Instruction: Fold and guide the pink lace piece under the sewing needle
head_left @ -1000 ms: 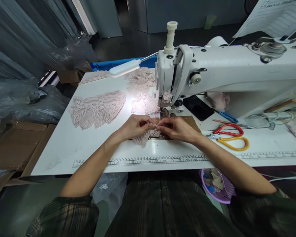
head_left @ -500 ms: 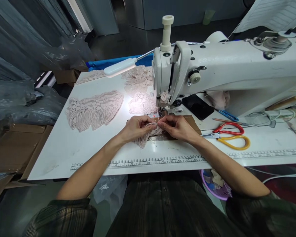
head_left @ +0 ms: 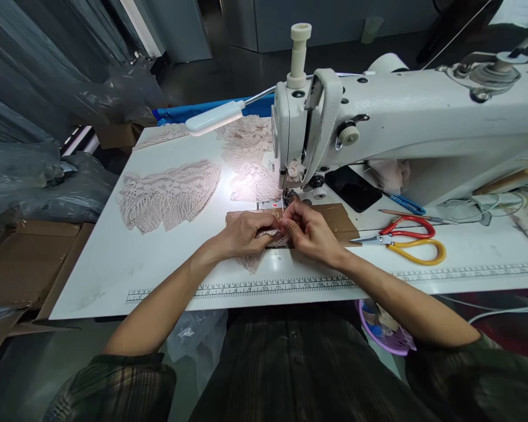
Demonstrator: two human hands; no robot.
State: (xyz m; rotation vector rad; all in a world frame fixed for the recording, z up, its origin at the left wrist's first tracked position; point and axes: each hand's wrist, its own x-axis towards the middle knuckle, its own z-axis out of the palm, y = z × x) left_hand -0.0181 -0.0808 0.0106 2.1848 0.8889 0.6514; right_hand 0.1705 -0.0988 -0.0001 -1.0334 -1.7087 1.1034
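Head view: the left hand (head_left: 249,233) and right hand (head_left: 311,233) pinch a lace piece (head_left: 250,262) in a fingertip grip, probably to control its edge, at the bench (head_left: 92,264), just before the sewing machine (head_left: 400,114).

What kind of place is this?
It looks like a sewing workshop, probably. There's a big white sewing machine, a flat, pale pink lace piece on the table, and metal scissors with red and yellow handles.
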